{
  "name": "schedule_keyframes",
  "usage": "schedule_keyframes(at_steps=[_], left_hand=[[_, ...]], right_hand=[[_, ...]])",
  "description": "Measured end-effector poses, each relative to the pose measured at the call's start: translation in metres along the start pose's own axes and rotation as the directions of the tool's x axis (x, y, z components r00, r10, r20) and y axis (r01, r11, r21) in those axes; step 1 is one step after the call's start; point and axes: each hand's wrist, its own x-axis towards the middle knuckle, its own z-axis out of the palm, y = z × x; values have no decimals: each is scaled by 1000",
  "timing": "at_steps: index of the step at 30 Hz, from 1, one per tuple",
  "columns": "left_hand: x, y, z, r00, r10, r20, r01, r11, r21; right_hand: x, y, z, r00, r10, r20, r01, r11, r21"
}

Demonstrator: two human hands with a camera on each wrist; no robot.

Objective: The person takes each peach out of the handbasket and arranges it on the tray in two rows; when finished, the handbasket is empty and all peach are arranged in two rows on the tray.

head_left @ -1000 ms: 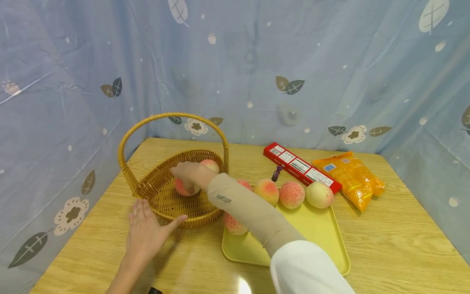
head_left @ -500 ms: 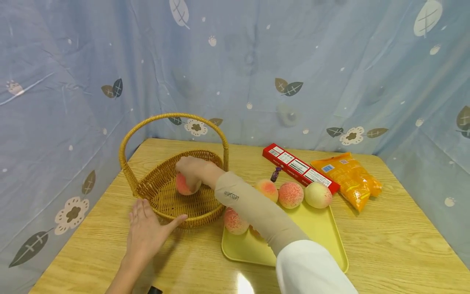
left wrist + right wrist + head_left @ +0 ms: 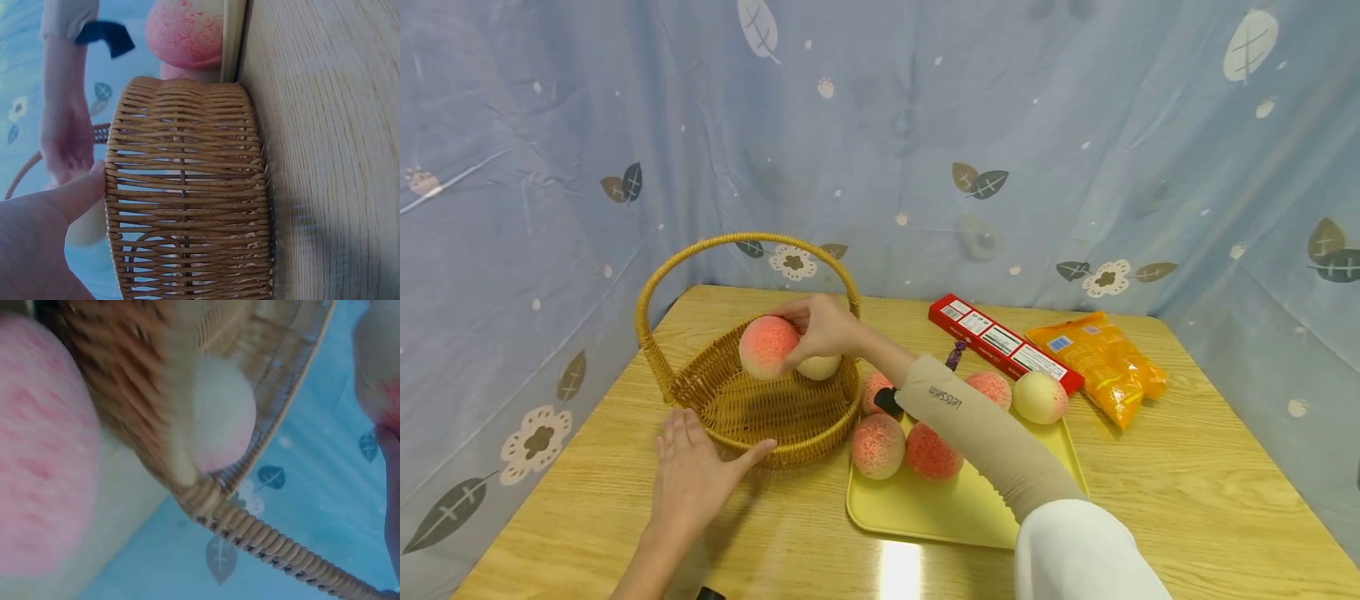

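Observation:
My right hand (image 3: 823, 325) grips a pink-and-cream peach (image 3: 768, 347) above the wicker basket (image 3: 700, 421). In the right wrist view, only part of that hand shows at the right edge, against the same peach (image 3: 380, 369). A paler peach (image 3: 818, 367) lies inside the basket, partly covered by the right hand; it shows in the right wrist view too. My left hand (image 3: 691, 479) is at the basket's near left side, fingers straight and thumb spread. In the left wrist view, the left thumb (image 3: 84, 190) touches the basket's rim.
Right of the basket, a yellow tray (image 3: 917, 521) bears several peaches, partly hidden by the right sleeve (image 3: 1000, 437). Behind it lie a purple-wrapped candy (image 3: 955, 357), a long red box (image 3: 1000, 340) and orange packets (image 3: 1101, 362). A patterned curtain (image 3: 880, 150) surrounds the table.
My right hand has lifted the peach from low in the basket to above it. The paler peach has come into sight beside it. My left hand stays at the basket.

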Motion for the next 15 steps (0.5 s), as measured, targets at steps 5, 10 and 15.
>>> schedule_keyframes(at_steps=[5, 10, 15], left_hand=[[0, 1, 0, 1000, 5, -8, -5, 1000, 7], [1, 1, 1, 1000, 9, -3, -9, 1000, 0], [0, -2, 0, 1000, -4, 7, 4, 1000, -6]], right_hand=[[-36, -1, 2, 991, 14, -136, 32, 942, 334], [-74, -3, 0, 977, 91, -195, 6, 893, 450], [-112, 1, -7, 973, 146, -182, -42, 877, 479]])
